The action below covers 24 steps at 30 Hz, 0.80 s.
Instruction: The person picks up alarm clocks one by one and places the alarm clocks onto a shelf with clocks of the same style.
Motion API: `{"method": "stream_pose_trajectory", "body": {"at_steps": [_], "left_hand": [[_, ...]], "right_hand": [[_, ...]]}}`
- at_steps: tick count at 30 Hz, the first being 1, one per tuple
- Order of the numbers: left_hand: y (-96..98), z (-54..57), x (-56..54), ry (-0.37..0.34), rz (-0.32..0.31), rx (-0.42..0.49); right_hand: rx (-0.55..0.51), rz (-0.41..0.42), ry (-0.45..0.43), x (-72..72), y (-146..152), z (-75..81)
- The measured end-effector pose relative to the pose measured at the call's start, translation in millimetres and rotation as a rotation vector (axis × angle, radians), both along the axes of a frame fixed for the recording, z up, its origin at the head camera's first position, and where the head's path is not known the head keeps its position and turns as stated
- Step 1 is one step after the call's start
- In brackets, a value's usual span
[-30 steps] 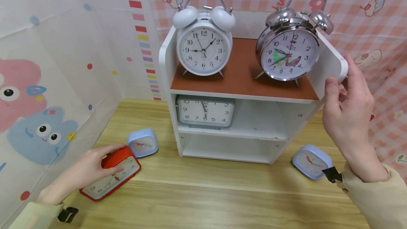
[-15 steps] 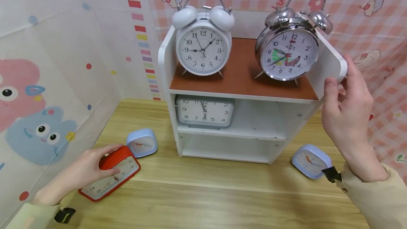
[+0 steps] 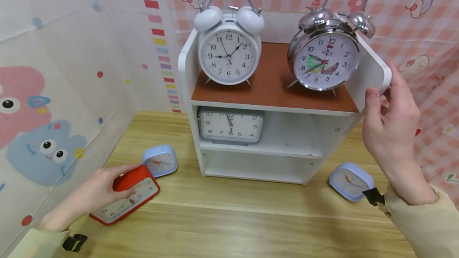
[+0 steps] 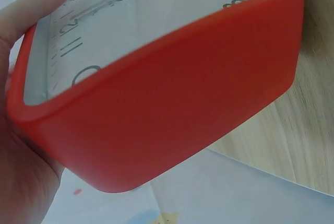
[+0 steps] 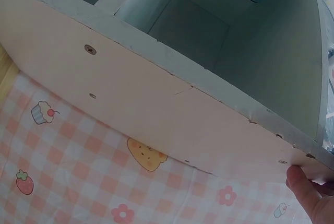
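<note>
In the head view my left hand (image 3: 95,190) grips a red rectangular alarm clock (image 3: 140,200), thumb over its white face and fingers behind its top. The left wrist view shows the clock's red side (image 4: 177,98) close up, tilted, with the thumb (image 4: 36,7) at the face's edge. A small blue clock (image 3: 160,160) stands right beside the red one. My right hand (image 3: 392,130) holds the upper right side panel (image 3: 373,63) of a white shelf unit (image 3: 263,150). In the right wrist view its thumb (image 5: 302,190) lies at that panel.
On the brown top shelf (image 3: 272,79) stand a white twin-bell clock (image 3: 229,57) and a silver twin-bell clock (image 3: 326,61). A grey rectangular clock (image 3: 231,126) occupies the middle shelf's left side. Another small blue clock (image 3: 351,182) sits right of the unit, near the right sleeve.
The red clock shifts very slightly to the right with my left hand still on it. My right hand stays at the shelf's side panel.
</note>
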<state>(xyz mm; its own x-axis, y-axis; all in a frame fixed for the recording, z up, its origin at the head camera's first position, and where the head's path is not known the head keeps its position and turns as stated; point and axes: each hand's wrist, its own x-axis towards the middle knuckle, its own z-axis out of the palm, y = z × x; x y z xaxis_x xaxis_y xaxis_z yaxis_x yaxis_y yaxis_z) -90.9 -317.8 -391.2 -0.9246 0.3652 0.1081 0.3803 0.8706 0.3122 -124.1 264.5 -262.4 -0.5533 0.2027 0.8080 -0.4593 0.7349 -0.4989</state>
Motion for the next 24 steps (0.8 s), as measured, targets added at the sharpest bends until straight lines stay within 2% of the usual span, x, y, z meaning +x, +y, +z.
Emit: {"method": "stream_pose_trajectory", "body": {"at_steps": [7, 16, 24], "left_hand": [[5.5, 2.6, -1.2, 0.046, -0.033, 0.002], [21.9, 10.6, -2.3, 0.027, -0.082, 0.020], [38.1, 16.0, -1.3, 0.087, -0.137, -0.020]], "right_hand": [[-0.012, -0.001, 0.004, -0.4, -0.3, 0.0], [-0.026, -0.009, 0.010, -0.6, 0.2, -0.9], [-0.012, -0.005, 0.002, -0.6, 0.5, -0.7]]}}
